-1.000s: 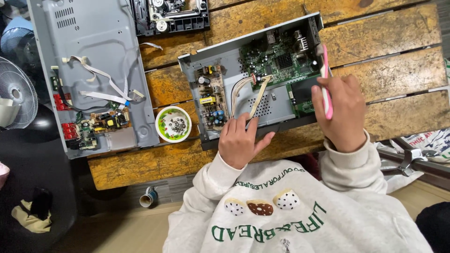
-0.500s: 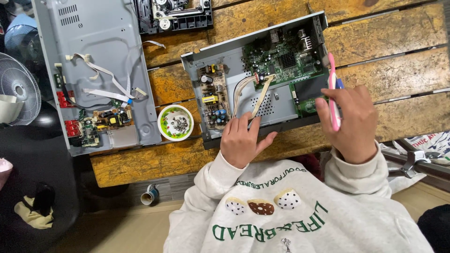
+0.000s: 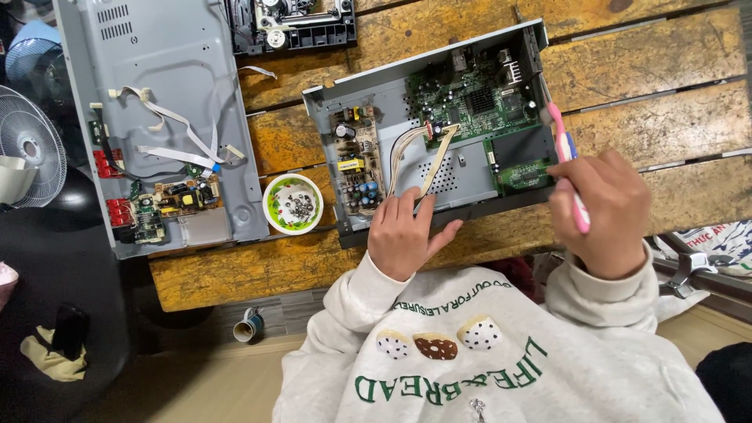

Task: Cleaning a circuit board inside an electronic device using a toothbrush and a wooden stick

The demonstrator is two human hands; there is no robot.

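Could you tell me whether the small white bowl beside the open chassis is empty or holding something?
Holding something. The small white bowl on the wooden table contains a heap of small dark metal bits, probably screws.

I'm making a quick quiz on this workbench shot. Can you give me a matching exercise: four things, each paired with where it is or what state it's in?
Things:
1. pink toothbrush
2. small bowl of screws
3. green circuit board
4. left hand

Places or states:
A. on the wooden table, between the two open cases
B. resting on the front edge of the open case
C. held in the right hand
D. mounted inside the open case

Pairs: 1-C, 2-A, 3-D, 4-B
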